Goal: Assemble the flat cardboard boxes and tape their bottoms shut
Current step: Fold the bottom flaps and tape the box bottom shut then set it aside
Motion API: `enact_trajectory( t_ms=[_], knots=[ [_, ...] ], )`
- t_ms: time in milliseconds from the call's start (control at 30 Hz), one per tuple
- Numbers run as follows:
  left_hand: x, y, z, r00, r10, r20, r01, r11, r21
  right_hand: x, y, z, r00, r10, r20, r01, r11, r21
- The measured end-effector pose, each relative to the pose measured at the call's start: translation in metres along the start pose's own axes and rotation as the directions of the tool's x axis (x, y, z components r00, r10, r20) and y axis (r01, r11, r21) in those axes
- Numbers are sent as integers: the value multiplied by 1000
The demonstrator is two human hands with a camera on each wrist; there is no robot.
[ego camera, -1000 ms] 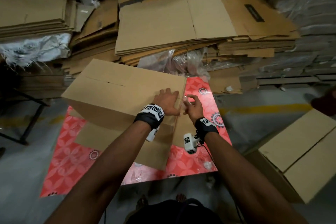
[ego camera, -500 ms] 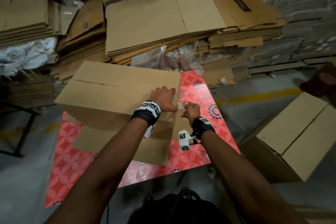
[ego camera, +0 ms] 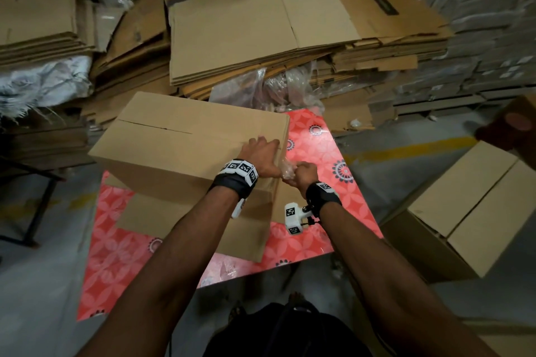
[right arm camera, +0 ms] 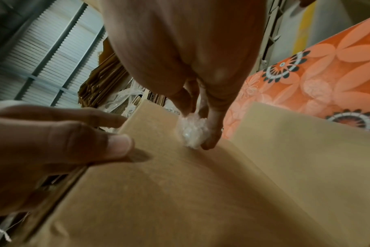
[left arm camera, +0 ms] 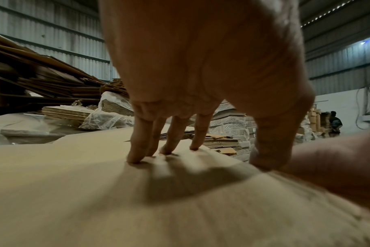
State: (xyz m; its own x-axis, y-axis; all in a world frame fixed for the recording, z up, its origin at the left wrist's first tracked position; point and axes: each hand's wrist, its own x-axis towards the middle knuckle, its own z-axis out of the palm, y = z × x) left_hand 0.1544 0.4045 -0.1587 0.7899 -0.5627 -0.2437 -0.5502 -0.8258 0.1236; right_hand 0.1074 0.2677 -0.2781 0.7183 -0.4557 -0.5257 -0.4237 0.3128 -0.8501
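A brown cardboard box [ego camera: 179, 148] stands on the red floral table [ego camera: 324, 153] with its folded flaps facing up and a seam across them. My left hand [ego camera: 261, 151] presses on the box top near its right edge; the fingertips [left arm camera: 169, 150] are spread on the cardboard [left arm camera: 74, 183] and the thumb is at the edge. My right hand [ego camera: 298, 174] is beside the box's right side and pinches a crumpled wad of clear tape [right arm camera: 191, 132] against the cardboard [right arm camera: 180, 192]. The wad [ego camera: 285, 171] sits just right of my left thumb.
Stacks of flat cardboard [ego camera: 246, 29] and loose plastic wrap [ego camera: 275, 87] fill the space behind the table. An assembled box [ego camera: 464, 220] stands on the floor at the right. A black metal frame [ego camera: 37, 203] is at the left. A person [left arm camera: 335, 122] is far off.
My right hand, fingers spread a second ago, has closed on the clear wad and moved in against the box corner. My left hand stays pressed on the box top.
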Motion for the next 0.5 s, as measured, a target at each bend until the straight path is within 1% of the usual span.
enact_trajectory(
  t_ms=[67, 133, 167, 200, 267, 433, 500],
  knots=[
    [-3, 2, 1, 1000, -2, -1, 2, 1000, -1, -8, 3, -2, 999, 33, 1, -33, 997, 71],
    [-6, 2, 2, 1000, -5, -9, 5, 1000, 2, -16, 3, -6, 998, 58, 38, -63, 986, 152],
    [-7, 2, 3, 1000, -4, -13, 4, 1000, 3, -19, 2, -8, 996, 63, 66, -73, 986, 151],
    [-9, 3, 4, 1000, -4, -17, 4, 1000, 3, -22, 0, -9, 994, 62, 87, -71, 991, 113],
    [-12, 4, 5, 1000, -11, -18, 11, 1000, 3, -26, -2, -12, 994, 33, 101, -39, 998, 58],
    [-21, 9, 11, 999, -37, -5, 37, 999, -18, -26, 14, -37, 1000, -9, 5, 9, 1000, -9],
    [-26, 14, 14, 998, -42, -39, 41, 999, -30, -24, 31, -57, 998, -24, -53, 22, 998, -53]
  ],
)
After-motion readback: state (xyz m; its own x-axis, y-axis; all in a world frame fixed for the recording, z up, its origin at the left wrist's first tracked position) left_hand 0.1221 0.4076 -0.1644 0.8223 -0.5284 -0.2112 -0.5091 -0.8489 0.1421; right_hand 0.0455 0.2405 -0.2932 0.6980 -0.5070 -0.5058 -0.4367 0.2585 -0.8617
